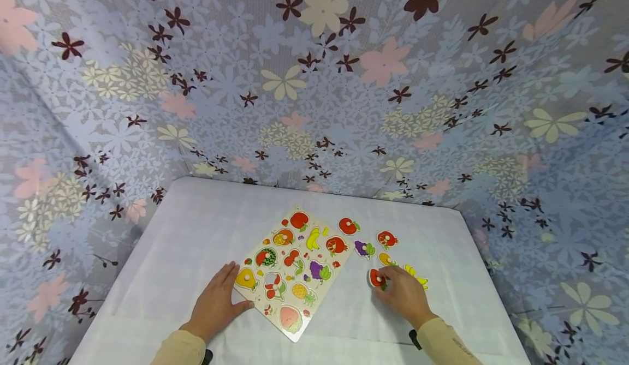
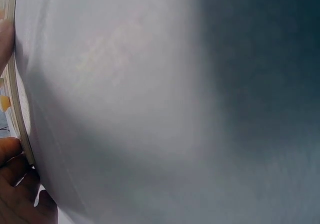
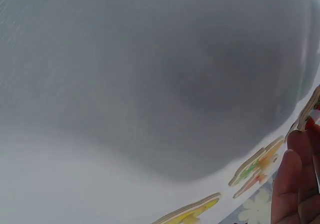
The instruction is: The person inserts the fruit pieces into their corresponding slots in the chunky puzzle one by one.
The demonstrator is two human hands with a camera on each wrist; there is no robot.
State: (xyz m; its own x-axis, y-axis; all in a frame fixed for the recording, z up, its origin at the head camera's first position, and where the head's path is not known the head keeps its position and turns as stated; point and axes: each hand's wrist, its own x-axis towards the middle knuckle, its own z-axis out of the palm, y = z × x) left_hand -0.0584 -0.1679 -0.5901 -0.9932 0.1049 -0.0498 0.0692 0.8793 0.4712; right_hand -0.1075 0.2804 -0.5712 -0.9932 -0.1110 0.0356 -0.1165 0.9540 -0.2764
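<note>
- Fingers (image 3: 287,179) of the right hand (image 1: 405,294) were bent and pinching a red fruit piece (image 1: 374,277), their tips meeting it at its edge in the right wrist view; which fruit it was could not be told, as the hand hid part of it.
- That red fruit piece was on the table's right half, apart from the fruit puzzle board (image 1: 295,336) and just beside the right hand's other neighbours, the pineapple piece (image 1: 384,258) and the banana piece (image 1: 421,281).
- The left hand (image 1: 212,306) had its fingers extended close together and its thumb spread away from them; together they straddled the board's left corner, touching its edges.
- The fruit puzzle board lay flat and slantwise on the white cloth (image 1: 191,223), between the two hands.
- On it, the pear (image 1: 250,282) and the watermelon (image 1: 260,259) each bore a pale knob.
- Beyond the right hand lay a grape piece (image 1: 362,247), a pomegranate piece (image 1: 384,238) and, farther off, an apple piece (image 1: 346,225) near the board's far right edge.
- Pale sleeves (image 1: 444,343) covered both forearms, with a dark band (image 1: 415,339) at each wrist.
- A flower-patterned curtain (image 1: 226,81) rose behind the table and along its sides.
</note>
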